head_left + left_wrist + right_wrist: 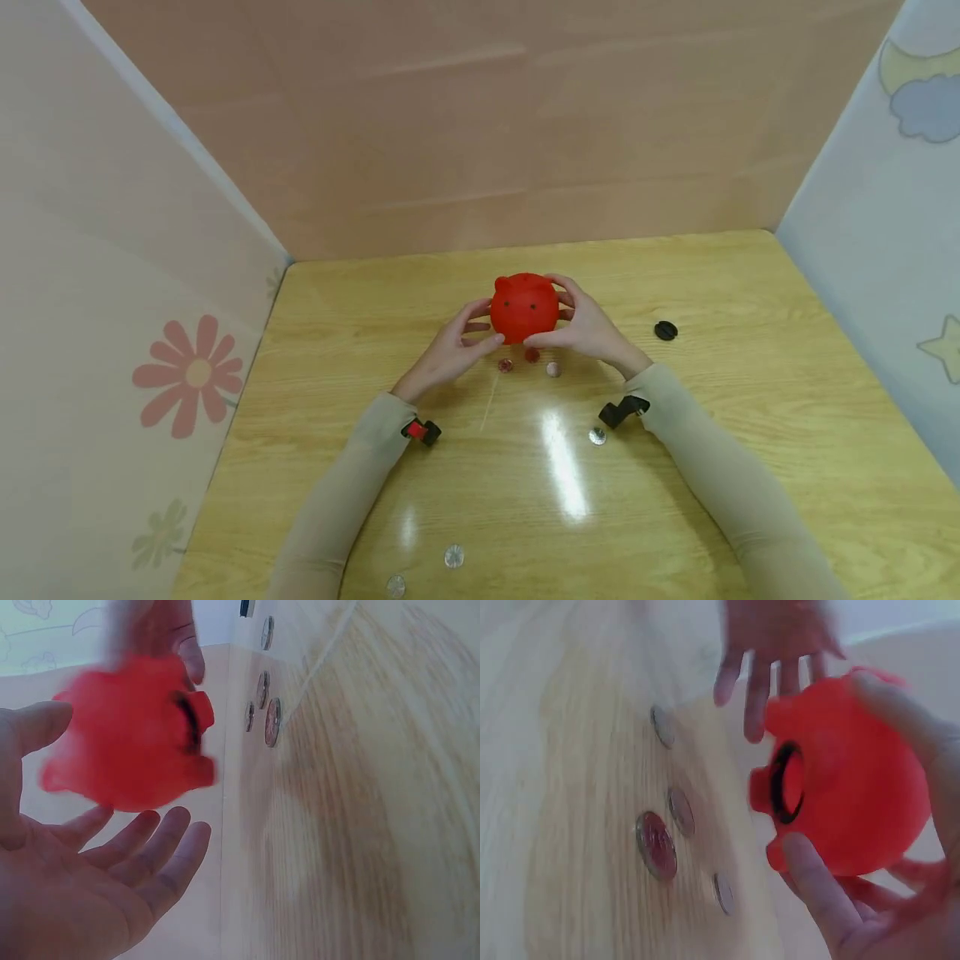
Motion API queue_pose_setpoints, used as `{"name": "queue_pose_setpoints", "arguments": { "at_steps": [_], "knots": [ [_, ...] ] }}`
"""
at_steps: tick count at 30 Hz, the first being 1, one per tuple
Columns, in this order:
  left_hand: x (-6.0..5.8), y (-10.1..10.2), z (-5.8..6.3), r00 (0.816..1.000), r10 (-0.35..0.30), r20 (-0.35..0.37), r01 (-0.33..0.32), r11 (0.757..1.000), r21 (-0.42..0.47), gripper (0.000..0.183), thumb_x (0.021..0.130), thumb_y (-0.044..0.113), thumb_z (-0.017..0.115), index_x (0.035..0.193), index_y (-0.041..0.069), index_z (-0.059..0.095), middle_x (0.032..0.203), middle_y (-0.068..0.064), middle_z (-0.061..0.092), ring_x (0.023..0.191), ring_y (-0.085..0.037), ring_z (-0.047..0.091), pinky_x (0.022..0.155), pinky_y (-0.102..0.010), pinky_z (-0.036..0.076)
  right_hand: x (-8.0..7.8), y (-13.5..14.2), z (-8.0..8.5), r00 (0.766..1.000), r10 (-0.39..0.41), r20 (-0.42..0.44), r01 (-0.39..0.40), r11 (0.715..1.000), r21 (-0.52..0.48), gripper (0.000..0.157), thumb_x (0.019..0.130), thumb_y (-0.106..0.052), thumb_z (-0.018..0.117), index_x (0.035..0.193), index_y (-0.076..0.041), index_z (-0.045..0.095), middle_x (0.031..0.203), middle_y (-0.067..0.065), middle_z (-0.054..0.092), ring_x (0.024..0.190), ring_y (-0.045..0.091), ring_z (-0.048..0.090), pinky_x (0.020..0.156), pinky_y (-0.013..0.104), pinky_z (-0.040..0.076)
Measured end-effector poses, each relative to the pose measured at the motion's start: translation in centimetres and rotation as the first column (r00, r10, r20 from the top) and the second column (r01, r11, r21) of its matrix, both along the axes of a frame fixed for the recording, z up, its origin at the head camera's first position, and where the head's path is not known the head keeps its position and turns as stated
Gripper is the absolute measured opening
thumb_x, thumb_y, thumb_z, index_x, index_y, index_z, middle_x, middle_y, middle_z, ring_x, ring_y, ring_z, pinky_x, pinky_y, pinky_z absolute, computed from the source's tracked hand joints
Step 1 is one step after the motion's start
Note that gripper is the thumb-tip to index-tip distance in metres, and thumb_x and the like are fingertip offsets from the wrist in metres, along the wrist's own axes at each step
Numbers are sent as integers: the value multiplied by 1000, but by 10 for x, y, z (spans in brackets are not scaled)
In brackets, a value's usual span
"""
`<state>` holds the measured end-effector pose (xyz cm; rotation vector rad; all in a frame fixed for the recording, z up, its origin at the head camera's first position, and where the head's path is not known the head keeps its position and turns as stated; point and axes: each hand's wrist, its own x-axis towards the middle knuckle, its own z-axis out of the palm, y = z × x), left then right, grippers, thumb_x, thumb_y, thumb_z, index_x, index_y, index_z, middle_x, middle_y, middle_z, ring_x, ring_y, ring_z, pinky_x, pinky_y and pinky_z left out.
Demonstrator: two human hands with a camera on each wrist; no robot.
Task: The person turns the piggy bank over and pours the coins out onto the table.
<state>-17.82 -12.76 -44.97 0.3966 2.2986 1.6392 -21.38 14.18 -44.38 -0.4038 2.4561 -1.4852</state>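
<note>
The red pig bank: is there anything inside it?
Only red shows through the round black-rimmed opening of the red pig bank. The rest of the inside is covered, so I can't tell whether it holds anything.

The things are carried by a table (pixel 360 333) of light yellowish wood, with clear grain and rounded corners at its far side. Its surface is rather glossy, and bright reflections of light are seen on it. In the far half three small coins (pixel 553 369) lie near one another, but apart; two of them look reddish. One silvery coin (pixel 597 436) lies nearer and more to the right, and two others (pixel 453 556) lie at the near side. A black round piece (pixel 665 331) lies toward the right. A thin pale line (pixel 490 404) crosses the wood, close to the leftmost reddish coin.
</note>
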Motion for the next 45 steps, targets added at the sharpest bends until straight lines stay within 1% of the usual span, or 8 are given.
{"name": "queue_pose_setpoints", "arguments": {
  "at_steps": [3, 6, 8, 11, 14, 22, 34, 45],
  "knots": [
    [-1, 1, 1, 1000, -8, 0, 8, 1000, 5, 70, 104, 32, 70, 165, 17, 37, 165, -8, 47, 144, -35, 54, 117, -54, 50, 0, 1, 0, 999, -2, 50, 6, 998, -69, 108, 80, -28, 96, 165, -23, 30, 162, 14, 49, 138, 44, 57, 107, 64, 55],
    [-2, 1, 1, 1000, -16, 2, 16, 1000, 13, 69, 105, 32, 69, 164, 17, 38, 165, -8, 47, 144, -35, 54, 117, -53, 50, 1, 2, 0, 999, -23, 40, 24, 999, -38, 110, 79, -32, 97, 166, -23, 30, 163, 13, 47, 137, 43, 57, 107, 63, 55],
    [-2, 1, 2, 1000, -19, -3, 19, 1000, 12, 69, 105, 33, 69, 164, 17, 38, 165, -8, 46, 144, -34, 54, 117, -54, 50, 0, 2, -2, 997, -17, 81, 24, 995, -98, 107, 81, -28, 95, 166, -23, 29, 162, 15, 49, 137, 44, 57, 108, 64, 54],
    [-2, 0, 1, 1000, -18, -7, 18, 1000, 14, 69, 105, 32, 69, 164, 16, 38, 166, -8, 46, 144, -34, 54, 118, -54, 50, 1, 3, -1, 998, -23, 54, 27, 998, -59, 109, 80, -31, 95, 166, -21, 29, 163, 16, 46, 138, 45, 57, 107, 62, 55],
    [-1, -1, 0, 1000, -17, -11, 17, 1000, 16, 69, 105, 31, 69, 164, 16, 38, 165, -9, 46, 144, -36, 54, 118, -55, 50, 1, 2, -3, 997, -12, 71, 20, 994, -108, 106, 82, -26, 94, 166, -20, 30, 161, 18, 49, 137, 47, 57, 107, 64, 55],
    [-1, -3, -3, 1000, 1, -1, -1, 1000, 16, 68, 105, 29, 69, 164, 17, 37, 166, -9, 46, 144, -37, 55, 117, -54, 50, -3, -7, -13, 999, -24, -48, 23, 1000, -10, 112, 76, -31, 98, 165, -22, 31, 166, 13, 44, 141, 46, 55, 108, 62, 55],
    [-2, -7, -8, 1000, 15, 15, -15, 1000, 10, 69, 105, 30, 69, 165, 17, 36, 166, -9, 45, 144, -36, 55, 117, -52, 51, -8, -8, -20, 997, 73, 16, -71, 993, -92, 108, 77, -19, 97, 163, -23, 32, 163, 15, 47, 140, 47, 57, 107, 63, 55],
    [-2, -6, -8, 999, 25, 22, -25, 1000, 9, 70, 105, 31, 70, 165, 18, 36, 166, -7, 45, 143, -34, 55, 116, -51, 52, -9, -9, -22, 996, 86, -35, -88, 993, -73, 108, 76, -19, 98, 163, -23, 33, 163, 12, 46, 140, 46, 56, 104, 61, 58]
  ]
}}
